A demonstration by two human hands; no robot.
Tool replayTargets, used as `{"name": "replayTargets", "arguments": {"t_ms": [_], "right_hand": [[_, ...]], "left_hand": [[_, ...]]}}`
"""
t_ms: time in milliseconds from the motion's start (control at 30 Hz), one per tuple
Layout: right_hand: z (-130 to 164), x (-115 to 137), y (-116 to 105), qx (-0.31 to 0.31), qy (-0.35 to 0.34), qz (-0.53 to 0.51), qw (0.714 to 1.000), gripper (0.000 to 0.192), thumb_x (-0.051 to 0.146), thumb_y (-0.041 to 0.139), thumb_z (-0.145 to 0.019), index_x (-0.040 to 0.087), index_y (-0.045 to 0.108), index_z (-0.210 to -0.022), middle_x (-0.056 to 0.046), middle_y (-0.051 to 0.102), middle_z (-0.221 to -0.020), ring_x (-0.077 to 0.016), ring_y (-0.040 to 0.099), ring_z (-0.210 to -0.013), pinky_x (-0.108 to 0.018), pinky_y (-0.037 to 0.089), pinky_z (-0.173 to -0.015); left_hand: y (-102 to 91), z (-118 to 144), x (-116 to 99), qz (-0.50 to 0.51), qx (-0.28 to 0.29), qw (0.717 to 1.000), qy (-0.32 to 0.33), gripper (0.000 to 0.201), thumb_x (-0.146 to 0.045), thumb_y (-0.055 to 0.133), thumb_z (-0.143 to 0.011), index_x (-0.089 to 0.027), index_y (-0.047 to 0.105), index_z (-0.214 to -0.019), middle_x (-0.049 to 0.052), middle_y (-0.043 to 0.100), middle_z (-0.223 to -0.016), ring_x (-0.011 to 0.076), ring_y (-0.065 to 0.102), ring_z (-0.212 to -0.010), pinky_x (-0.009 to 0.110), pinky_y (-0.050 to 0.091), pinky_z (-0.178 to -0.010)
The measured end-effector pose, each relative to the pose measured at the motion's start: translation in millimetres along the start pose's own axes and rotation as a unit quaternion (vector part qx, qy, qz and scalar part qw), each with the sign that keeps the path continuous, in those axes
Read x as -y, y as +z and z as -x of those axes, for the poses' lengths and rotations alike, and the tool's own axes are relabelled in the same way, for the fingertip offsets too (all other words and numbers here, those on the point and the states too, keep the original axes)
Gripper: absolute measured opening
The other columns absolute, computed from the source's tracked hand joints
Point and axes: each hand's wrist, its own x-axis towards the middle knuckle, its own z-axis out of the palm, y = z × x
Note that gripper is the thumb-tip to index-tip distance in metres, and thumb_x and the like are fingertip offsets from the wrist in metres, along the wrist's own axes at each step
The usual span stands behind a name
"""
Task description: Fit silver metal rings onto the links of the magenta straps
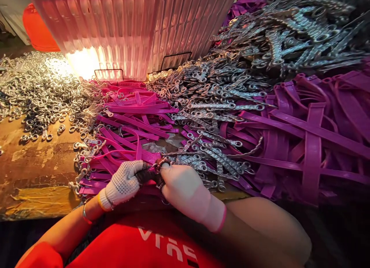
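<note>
A translucent ribbed crate (115, 25) stands toward the far edge of the table (37, 156), blocking the view beyond; 2 of its sides show, each with 1 thin black wire handle, and glare whitens its lower left corner. What is inside cannot be made out. Behind it, left, is a rounded red object (40, 29). Small metal rings (43, 91) are heaped over the table's far left part, some spilling toward its bare, worn near left corner. Metal chain pieces (228, 83) cover the middle and far right; broad purple bands (313, 137) crisscross along the right edge.

Between these heaps lie narrower purple straps (135, 121), several with metal fittings at their left ends. Just at the near edge, the left hand (123, 185) and right hand (185, 187), both in pale gloves, curl closely together, pinching a purple strap end (152, 166) largely hidden by darkened fingertips.

White letters cross the red shirt (115, 245), too distorted to read surely.
</note>
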Motion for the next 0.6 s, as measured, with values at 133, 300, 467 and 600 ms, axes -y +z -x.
{"name": "replayTargets", "arguments": {"t_ms": [133,300,467,600], "right_hand": [[7,-2,14,-0.102,-0.084,0.030,0.991,0.011,0.008,0.052,-0.073,0.018,0.056,-0.072,-0.005,0.061,-0.054,-0.0182,0.056,-0.047,-0.034,0.017,-0.050],[11,-8,17,-0.190,-0.127,0.043,0.973,0.012,0.009,0.052,-0.076,0.020,0.055,-0.070,-0.002,0.057,-0.050,-0.0163,0.050,-0.043,-0.034,0.014,-0.050],[22,-19,24,-0.236,-0.052,0.016,0.970,0.011,0.009,0.053,-0.074,0.018,0.060,-0.073,-0.002,0.058,-0.056,-0.0163,0.047,-0.049,-0.034,0.022,-0.053],[31,-38,20,-0.125,-0.014,-0.032,0.992,0.012,0.011,0.060,-0.070,0.018,0.066,-0.078,-0.006,0.067,-0.076,-0.0189,0.056,-0.068,-0.031,0.033,-0.061]], "left_hand": [[4.0,-5,2,-0.027,0.011,0.999,0.043,0.025,-0.027,0.052,-0.092,-0.012,0.066,-0.078,0.003,0.066,-0.073,0.0150,0.055,-0.068,0.023,0.041,-0.064],[-31.1,-10,-7,-0.085,0.105,0.987,0.088,0.029,-0.008,0.047,-0.079,-0.016,0.071,-0.091,0.004,0.073,-0.086,0.0167,0.062,-0.075,0.026,0.049,-0.073],[-120.7,10,-3,-0.212,-0.019,0.975,0.062,0.029,-0.015,0.050,-0.078,-0.019,0.075,-0.092,0.004,0.075,-0.090,0.0198,0.066,-0.075,0.028,0.054,-0.074],[-149.6,35,8,-0.182,-0.109,0.977,0.014,0.033,-0.031,0.060,-0.074,-0.024,0.076,-0.102,0.003,0.075,-0.101,0.0254,0.068,-0.094,0.032,0.055,-0.085]]}}
